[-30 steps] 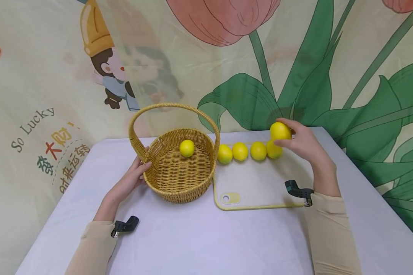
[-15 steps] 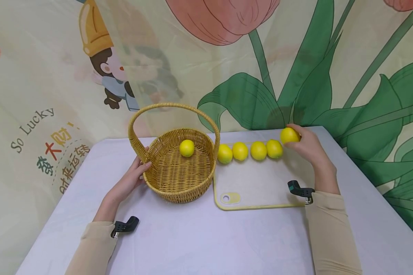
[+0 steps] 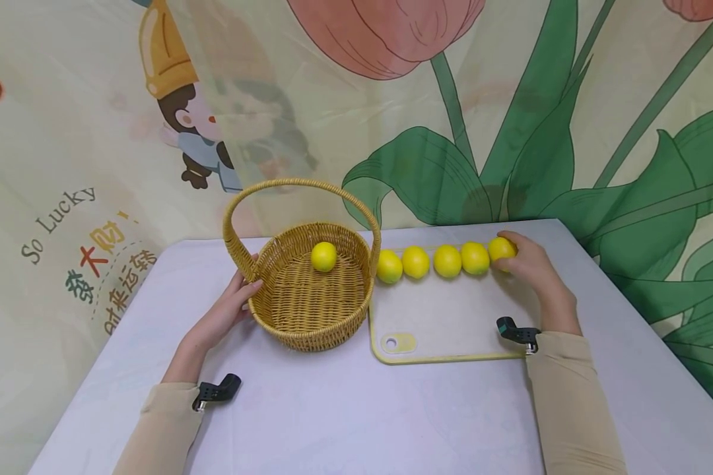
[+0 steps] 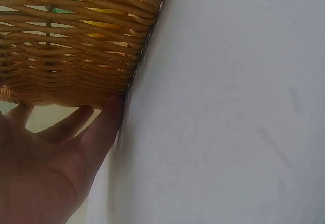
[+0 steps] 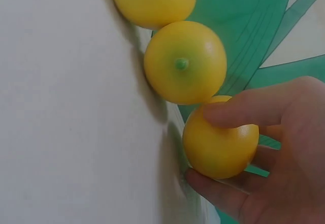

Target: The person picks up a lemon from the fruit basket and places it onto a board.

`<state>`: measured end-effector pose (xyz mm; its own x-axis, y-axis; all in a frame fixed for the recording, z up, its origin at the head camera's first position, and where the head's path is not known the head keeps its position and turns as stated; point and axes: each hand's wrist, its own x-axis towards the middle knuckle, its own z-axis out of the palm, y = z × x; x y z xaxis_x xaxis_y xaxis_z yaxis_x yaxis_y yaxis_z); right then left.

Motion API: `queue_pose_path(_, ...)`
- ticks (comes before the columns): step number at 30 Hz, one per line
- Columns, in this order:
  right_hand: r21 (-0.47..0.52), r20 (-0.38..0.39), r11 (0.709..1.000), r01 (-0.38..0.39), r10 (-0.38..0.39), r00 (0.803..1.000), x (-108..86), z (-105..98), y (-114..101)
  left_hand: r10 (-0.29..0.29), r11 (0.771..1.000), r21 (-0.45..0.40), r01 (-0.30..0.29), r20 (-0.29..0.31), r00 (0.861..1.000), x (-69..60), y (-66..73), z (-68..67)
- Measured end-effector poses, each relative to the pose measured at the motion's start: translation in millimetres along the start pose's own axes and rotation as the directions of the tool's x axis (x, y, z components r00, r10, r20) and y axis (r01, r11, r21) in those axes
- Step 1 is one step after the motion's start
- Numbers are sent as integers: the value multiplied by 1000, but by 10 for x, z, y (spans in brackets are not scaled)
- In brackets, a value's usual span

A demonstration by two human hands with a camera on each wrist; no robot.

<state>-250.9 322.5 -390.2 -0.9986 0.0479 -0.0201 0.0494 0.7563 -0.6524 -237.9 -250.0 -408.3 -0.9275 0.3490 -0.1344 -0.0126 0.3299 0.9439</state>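
Observation:
In the head view, my right hand (image 3: 529,260) holds a yellow lemon (image 3: 502,249) at the right end of a row along the back of a white cutting board (image 3: 451,316). The right wrist view shows the thumb and fingers around this lemon (image 5: 218,145), which touches its neighbour, a lemon with a green stem nub (image 5: 185,64). My left hand (image 3: 232,303) rests against the left outer side of a round wicker basket (image 3: 309,340) with a tall handle. In the left wrist view, its fingertips touch the woven wall (image 4: 71,56). One lemon (image 3: 323,256) lies inside the basket.
Several more lemons (image 3: 416,262) stand in the row, the leftmost close to the basket's right side. The board has a yellow edge and a hole at its front left corner. A white cloth (image 3: 362,415) covers the table, and a printed curtain (image 3: 309,99) hangs behind.
My right hand has moved the lemon right and down, from above the row to its right end beside the others. The left hand and basket have stayed in place.

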Motion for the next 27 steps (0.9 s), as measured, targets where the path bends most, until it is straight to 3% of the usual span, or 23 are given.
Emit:
queue_pose_path(20, -73, 142, 997, -8, 18, 990, 14, -18, 0, -11, 1000, -9, 11, -4, 1000, -14, -2, 6)
queue_pose_path(27, -12, 190, 1000, -2, 4, 982, -10, -78, 27, -11, 1000, 9, 11, -3, 1000, -22, 10, 3)
